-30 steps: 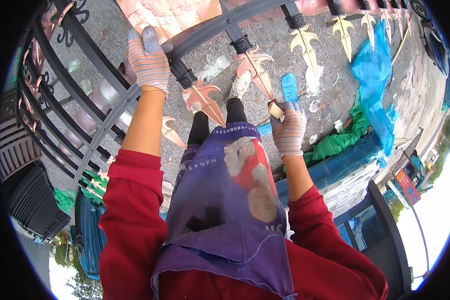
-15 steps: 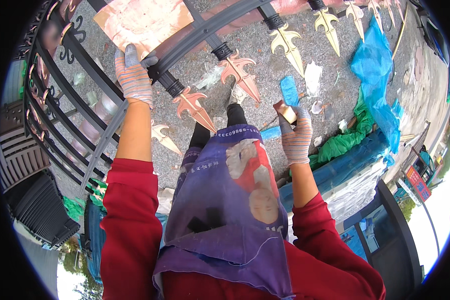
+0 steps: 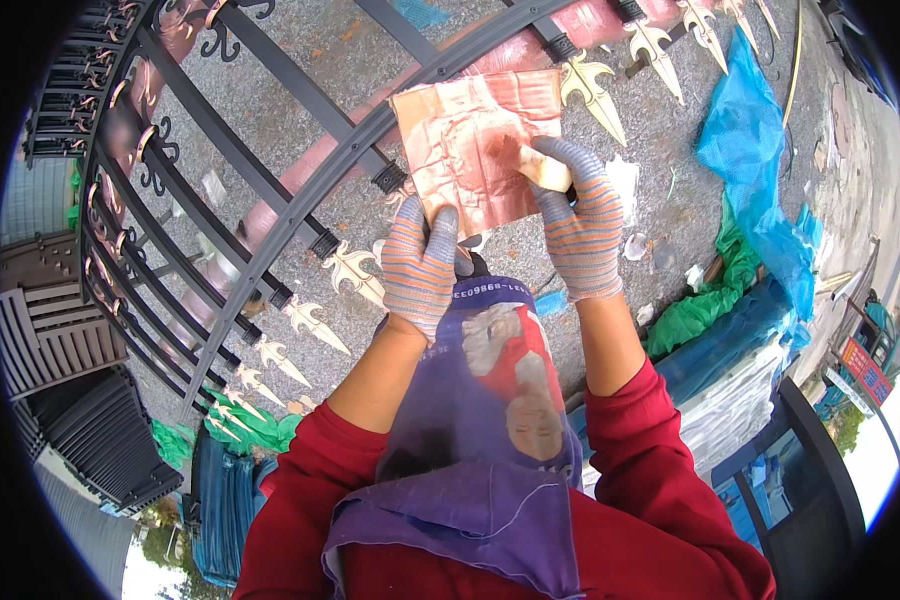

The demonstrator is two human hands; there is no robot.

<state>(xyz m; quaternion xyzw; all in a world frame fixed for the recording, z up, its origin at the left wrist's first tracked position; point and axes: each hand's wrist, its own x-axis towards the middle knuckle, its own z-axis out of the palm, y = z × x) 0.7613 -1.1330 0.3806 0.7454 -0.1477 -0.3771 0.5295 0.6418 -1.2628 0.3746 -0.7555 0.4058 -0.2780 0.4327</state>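
My left hand [image 3: 418, 262], in a striped knit glove with grey fingertips, grips the lower left corner of a flat square board [image 3: 460, 135] smeared with shiny copper-coloured paint. My right hand [image 3: 582, 225], gloved the same way, pinches a small cream sponge [image 3: 544, 170] whose stained end touches the board's right side. Behind and around the board runs a black metal fence panel [image 3: 270, 225] with spear-shaped tips. A pale gold spear tip [image 3: 592, 95] shows just beyond the board's upper right corner; others are partly hidden by the board.
Blue netting [image 3: 735, 130] and green netting [image 3: 715, 300] lie at the right, beside a wrapped bundle [image 3: 710, 350]. Dark stacked fence panels [image 3: 100, 430] stand at far left. Scraps of plastic [image 3: 622, 185] litter the rough ground. A purple apron [image 3: 470, 420] covers my front.
My left hand has brought the board down and right from over the railing to in front of me. My right hand has moved slightly up, putting the sponge against the board. The view has shifted.
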